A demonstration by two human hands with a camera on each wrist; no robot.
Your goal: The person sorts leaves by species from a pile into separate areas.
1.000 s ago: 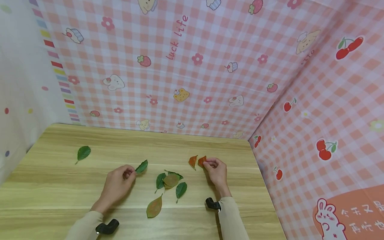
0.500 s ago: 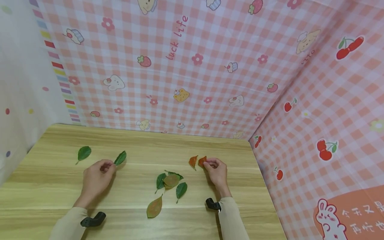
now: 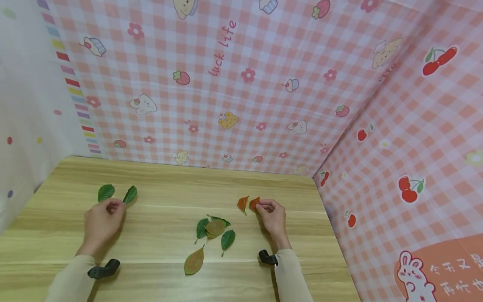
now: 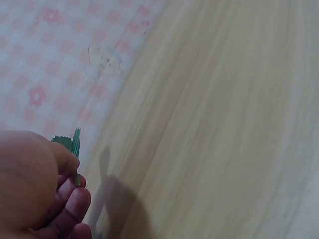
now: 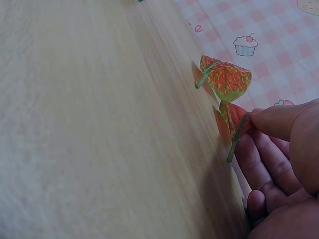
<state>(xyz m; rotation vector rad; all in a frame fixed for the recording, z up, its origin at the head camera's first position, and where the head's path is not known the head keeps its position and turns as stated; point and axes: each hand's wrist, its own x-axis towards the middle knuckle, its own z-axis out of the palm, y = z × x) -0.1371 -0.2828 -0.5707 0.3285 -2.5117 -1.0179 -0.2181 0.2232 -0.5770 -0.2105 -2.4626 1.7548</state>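
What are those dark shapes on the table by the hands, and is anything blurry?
Left wrist view: a dark shadow beside the left hand, its thin tip probably from the green leaf; right wrist view: a soft shadow beside the right hand, and the table looks smeary towards the left; head view: brightest of the three.

The back cloth [image 3: 211,96] reads "luck life", the right cloth [image 3: 381,167] "今天又" and "再忙也".

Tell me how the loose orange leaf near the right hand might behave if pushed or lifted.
The loose orange leaf looks thin, so probably very light. It stands curled without sagging, suggesting some stiffness. That curve might make it rock when pushed.
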